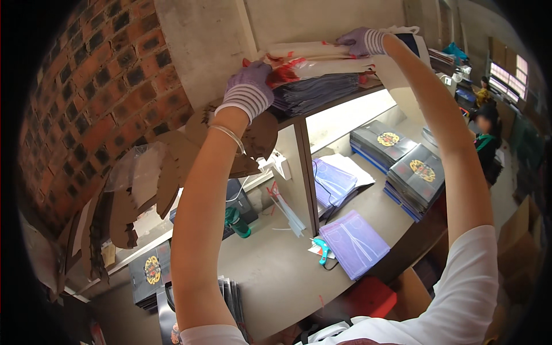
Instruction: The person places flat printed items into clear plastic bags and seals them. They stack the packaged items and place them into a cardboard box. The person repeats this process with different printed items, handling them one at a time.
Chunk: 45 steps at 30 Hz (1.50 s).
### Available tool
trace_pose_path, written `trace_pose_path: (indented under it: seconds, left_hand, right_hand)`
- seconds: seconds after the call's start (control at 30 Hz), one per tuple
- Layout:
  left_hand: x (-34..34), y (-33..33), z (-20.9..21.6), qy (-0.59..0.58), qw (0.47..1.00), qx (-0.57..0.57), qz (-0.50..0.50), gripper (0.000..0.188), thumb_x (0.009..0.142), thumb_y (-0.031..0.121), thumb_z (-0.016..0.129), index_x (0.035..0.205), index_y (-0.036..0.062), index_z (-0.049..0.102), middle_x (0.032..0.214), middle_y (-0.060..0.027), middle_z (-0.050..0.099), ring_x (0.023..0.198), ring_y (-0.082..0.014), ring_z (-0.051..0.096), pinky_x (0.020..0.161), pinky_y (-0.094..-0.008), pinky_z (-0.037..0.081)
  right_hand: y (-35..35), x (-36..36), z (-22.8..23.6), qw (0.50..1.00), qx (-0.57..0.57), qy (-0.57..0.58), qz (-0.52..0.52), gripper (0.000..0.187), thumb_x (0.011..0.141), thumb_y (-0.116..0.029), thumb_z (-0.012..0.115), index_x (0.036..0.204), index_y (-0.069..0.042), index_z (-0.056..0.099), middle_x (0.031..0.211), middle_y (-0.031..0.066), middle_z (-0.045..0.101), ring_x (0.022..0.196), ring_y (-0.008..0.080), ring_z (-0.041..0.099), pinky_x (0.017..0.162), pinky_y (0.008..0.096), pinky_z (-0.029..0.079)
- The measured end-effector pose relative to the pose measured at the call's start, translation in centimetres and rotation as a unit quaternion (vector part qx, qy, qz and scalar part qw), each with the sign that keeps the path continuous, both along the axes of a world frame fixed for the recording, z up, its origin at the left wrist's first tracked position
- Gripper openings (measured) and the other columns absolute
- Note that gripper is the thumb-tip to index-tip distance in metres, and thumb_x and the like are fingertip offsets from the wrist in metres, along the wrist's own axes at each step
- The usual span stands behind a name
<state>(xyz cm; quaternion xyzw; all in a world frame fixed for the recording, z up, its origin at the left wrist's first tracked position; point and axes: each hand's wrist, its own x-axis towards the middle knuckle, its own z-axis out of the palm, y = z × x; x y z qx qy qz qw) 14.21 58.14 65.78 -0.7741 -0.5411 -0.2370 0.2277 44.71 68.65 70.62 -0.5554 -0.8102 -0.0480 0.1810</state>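
Both my arms reach up to a high shelf, and each hand wears a purple knit glove with a striped white cuff. My left hand (251,82) is closed at the left end of a pile of flat white and red pieces (307,69), perhaps folded bags. At the far right end of the pile, my right hand (355,42) grips its edge, with the fingertips partly hidden. Under the white and red pieces lies a thick stack of dark folded pieces (322,92), also on the shelf.
Below is a grey desk (259,276) with stacks of black printed folders (422,169), purple bags (355,244), a teal glue gun (322,248) and a green bottle (237,222). Brown cardboard pieces (144,190) hang left by a brick wall (109,86). Another person (487,138) is at far right.
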Motion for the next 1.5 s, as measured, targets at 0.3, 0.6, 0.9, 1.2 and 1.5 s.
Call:
trace_pose_path:
  seconds: [0.3,0.6,0.9,1.2,1.5]
  left_hand:
    - [0.1,0.8,-0.8,0.005,1.0,-0.029,0.007,0.044,0.071,0.01,0.055,0.115,0.0103,0.051,0.124,-0.0068,0.047,0.11,-0.029,0.049,0.094,-0.036,0.04]
    - [-0.8,1.2,-2.1,-0.023,0.999,-0.018,-0.014,0.051,0.077,0.015,0.048,0.127,0.013,0.04,0.138,-0.0053,0.031,0.121,-0.0299,0.038,0.101,-0.0378,0.035]
    - [4.4,-11.0,-8.9,-0.449,0.844,0.091,-0.279,0.032,0.085,0.018,0.046,0.112,0.0006,0.052,0.116,-0.0155,0.053,0.097,-0.0317,0.056,0.085,-0.0353,0.045]
    - [3.3,-20.6,-25.6,-0.772,0.336,-0.358,-0.405,0.064,0.077,0.035,0.064,0.126,0.0031,0.038,0.113,-0.0111,0.051,0.107,-0.0232,0.05,0.091,-0.0376,0.042]
    - [-6.1,-27.8,-47.6,-0.888,0.361,-0.282,-0.047,0.039,0.07,0.007,0.063,0.106,-0.0021,0.051,0.09,-0.0108,0.058,0.079,-0.0209,0.06,0.073,-0.0324,0.051]
  right_hand:
    - [-7.7,-3.9,3.3,0.956,0.223,-0.171,-0.082,0.034,0.077,-0.017,0.054,0.111,-0.013,0.058,0.099,0.0081,0.064,0.086,0.0254,0.061,0.08,0.0336,0.049]
    - [-12.3,0.4,-4.8,0.938,0.323,-0.088,0.086,0.056,0.07,-0.022,0.066,0.123,-0.019,0.048,0.102,0.0124,0.062,0.092,0.0251,0.06,0.085,0.0334,0.047]
    - [-16.5,1.6,-7.8,0.86,0.482,-0.072,0.148,0.034,0.073,-0.004,0.057,0.105,-0.016,0.058,0.098,0.005,0.063,0.087,0.025,0.061,0.073,0.0344,0.051]
    - [-32.0,1.7,-26.9,0.9,0.35,-0.048,0.255,0.012,0.074,-0.01,0.06,0.086,-0.011,0.06,0.102,0.0057,0.063,0.099,0.0296,0.058,0.084,0.0386,0.047]
    - [-32.5,-8.3,-46.5,0.908,0.063,0.047,0.412,0.014,0.073,-0.011,0.057,0.086,-0.011,0.061,0.106,0.003,0.061,0.103,0.0276,0.055,0.089,0.0399,0.043]
